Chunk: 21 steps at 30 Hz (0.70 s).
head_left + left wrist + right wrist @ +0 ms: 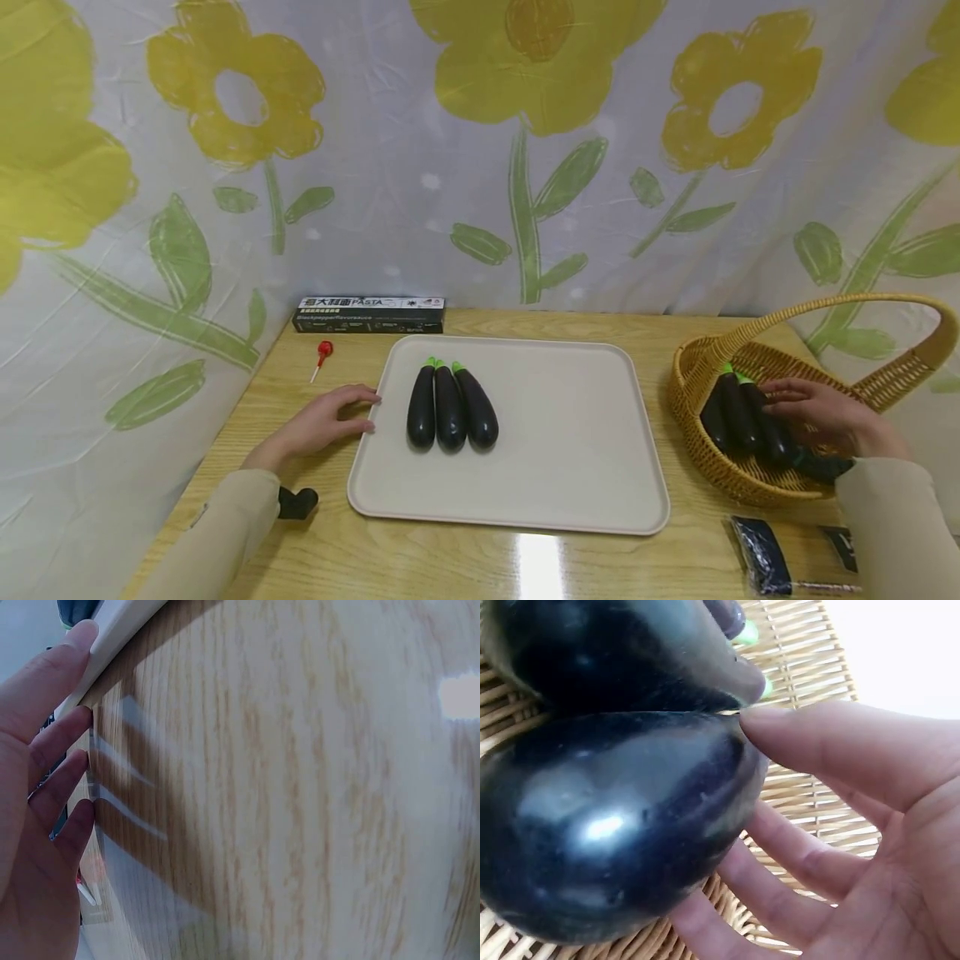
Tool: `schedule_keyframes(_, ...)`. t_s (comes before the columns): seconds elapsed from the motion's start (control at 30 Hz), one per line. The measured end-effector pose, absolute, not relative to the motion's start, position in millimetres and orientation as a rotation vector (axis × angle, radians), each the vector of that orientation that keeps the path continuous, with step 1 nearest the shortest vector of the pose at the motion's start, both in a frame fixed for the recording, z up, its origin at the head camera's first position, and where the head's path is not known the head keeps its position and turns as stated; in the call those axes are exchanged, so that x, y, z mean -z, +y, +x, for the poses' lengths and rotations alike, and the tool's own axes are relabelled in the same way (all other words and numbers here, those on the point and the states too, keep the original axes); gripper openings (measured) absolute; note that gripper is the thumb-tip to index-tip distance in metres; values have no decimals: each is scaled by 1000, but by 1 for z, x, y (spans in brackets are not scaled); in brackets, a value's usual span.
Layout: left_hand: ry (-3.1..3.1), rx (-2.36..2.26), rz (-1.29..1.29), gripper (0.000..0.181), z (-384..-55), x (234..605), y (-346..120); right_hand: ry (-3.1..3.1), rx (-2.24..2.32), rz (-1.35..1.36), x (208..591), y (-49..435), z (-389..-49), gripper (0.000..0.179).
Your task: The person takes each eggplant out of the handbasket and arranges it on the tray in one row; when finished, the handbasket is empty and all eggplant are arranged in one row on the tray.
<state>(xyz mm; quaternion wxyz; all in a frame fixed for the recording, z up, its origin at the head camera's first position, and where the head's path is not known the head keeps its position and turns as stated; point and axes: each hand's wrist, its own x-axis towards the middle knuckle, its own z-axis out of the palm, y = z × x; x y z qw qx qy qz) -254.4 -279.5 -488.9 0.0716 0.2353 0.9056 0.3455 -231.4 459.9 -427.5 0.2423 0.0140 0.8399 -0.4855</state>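
Observation:
My right hand point(813, 408) reaches into a wicker basket point(701, 450) at the right. In the right wrist view its thumb lies on one side of a glossy dark eggplant point(615, 825) and its fingers curl along the other, near the narrow end. More eggplants point(735, 417) with green stem ends lie beside it in the basket. My left hand point(330, 421) rests at the left rim of a pale tray point(562, 450), its fingers loosely bent and its thumb by the edge. Three eggplants point(451, 412) lie side by side on the tray's left half, stems pointing away.
A black pasta box point(367, 317) stands at the back left, with a red lollipop point(323, 350) in front of it. Dark packets point(761, 554) lie below the basket. The basket's tall handle point(825, 304) arches over my right hand. A flowered curtain point(375, 208) hangs behind.

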Motion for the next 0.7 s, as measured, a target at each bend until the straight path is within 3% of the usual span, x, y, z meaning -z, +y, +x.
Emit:
schedule_keyframes(0.2,2716,-1043,696,41,-255,489,-280,2209,1391,23,428,461,-233,28)
schedule_keyframes(0.47,2730,-1033,712,40,-255,490,-281,2336,1288,-14,416,455,-226,48)
schedule_keyframes(0.7,2714,-1038,704,41,-255,490,-281,2527,1121,-103,400,447,-210,52)
